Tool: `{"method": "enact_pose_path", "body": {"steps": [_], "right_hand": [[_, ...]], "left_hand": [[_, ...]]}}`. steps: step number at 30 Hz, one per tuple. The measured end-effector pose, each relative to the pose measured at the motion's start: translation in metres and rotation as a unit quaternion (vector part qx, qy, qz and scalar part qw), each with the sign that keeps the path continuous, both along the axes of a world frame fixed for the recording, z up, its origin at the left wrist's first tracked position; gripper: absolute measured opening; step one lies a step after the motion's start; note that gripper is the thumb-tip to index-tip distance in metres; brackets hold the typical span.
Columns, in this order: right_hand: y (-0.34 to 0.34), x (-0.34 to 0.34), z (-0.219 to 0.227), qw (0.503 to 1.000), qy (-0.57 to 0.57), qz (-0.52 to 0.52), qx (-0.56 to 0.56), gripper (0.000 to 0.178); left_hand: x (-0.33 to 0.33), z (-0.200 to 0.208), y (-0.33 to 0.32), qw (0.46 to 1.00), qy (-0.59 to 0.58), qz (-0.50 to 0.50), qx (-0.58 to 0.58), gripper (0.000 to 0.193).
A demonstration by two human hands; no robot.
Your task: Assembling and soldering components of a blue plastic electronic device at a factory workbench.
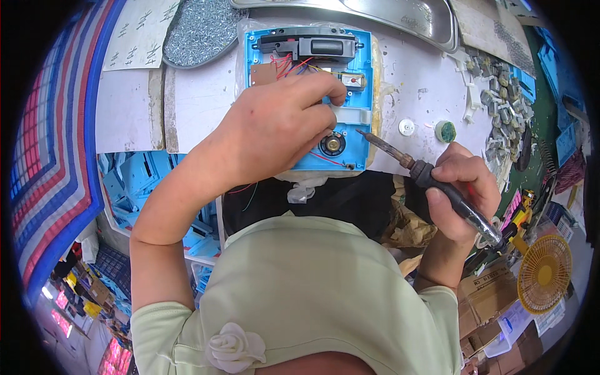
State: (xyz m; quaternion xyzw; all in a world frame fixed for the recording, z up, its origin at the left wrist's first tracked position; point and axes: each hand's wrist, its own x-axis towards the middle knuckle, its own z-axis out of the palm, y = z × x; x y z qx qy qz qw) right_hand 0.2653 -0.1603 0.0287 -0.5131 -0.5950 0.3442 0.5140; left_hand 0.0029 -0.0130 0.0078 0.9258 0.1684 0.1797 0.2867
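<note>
A: What does the head view show of your hands?

B: Your left hand (275, 125) lies on the blue shell (307, 100), fingers curled down and pinching something small near the shell's middle; what it pinches is hidden. Your right hand (465, 190) is clenched round the soldering iron (425, 172).

A: How does the iron lie from the shell?

B: It sits just off the shell's right edge. Its long axis slants from your right hand up and left, the tip close to the shell's lower right corner, not touching. Your left hand is already on the shell; the right is beside it.

A: What is on the shell?

B: A black part (306, 45) runs along its top. Red wires (289, 64) spread below that. A small round speaker (333, 144) sits near its bottom, just under your left fingers.

A: And around the shell?

B: Up and left, a tray of screws (200, 31). Above, a steel tray (400, 19). To the right, a white disc (407, 127) and a green tape roll (445, 131). Far lower right, a yellow fan (545, 274). Nothing lies between tip and shell.
</note>
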Motion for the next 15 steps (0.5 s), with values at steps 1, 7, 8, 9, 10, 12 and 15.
{"method": "enact_pose_path", "body": {"steps": [1, 7, 8, 9, 10, 12, 15], "right_hand": [[0.0, 0.0, -0.001, 1.0, -0.003, 0.001, 0.001, 0.028], [0.001, -0.002, -0.001, 1.0, -0.011, 0.007, 0.012, 0.026], [0.002, -0.003, -0.001, 1.0, -0.012, 0.008, 0.013, 0.026], [0.003, -0.004, -0.002, 1.0, -0.012, 0.009, 0.015, 0.026], [0.003, -0.005, -0.004, 1.0, -0.015, 0.011, 0.014, 0.025], [0.004, -0.008, -0.005, 1.0, -0.021, 0.016, 0.01, 0.025], [0.008, -0.011, -0.006, 0.999, -0.033, 0.028, 0.021, 0.025]], "left_hand": [[0.0, -0.001, -0.001, 1.0, 0.005, 0.0, 0.009, 0.022], [0.002, 0.005, -0.008, 0.999, -0.006, 0.033, -0.02, 0.021], [0.002, 0.006, -0.008, 0.999, -0.014, 0.039, -0.035, 0.02], [0.003, 0.006, -0.009, 0.998, -0.015, 0.041, -0.037, 0.02], [0.003, 0.005, -0.01, 0.998, -0.017, 0.043, -0.038, 0.02], [0.002, 0.003, -0.011, 0.998, -0.019, 0.047, -0.039, 0.02], [0.002, 0.001, -0.013, 0.998, -0.017, 0.05, -0.027, 0.021]]}}
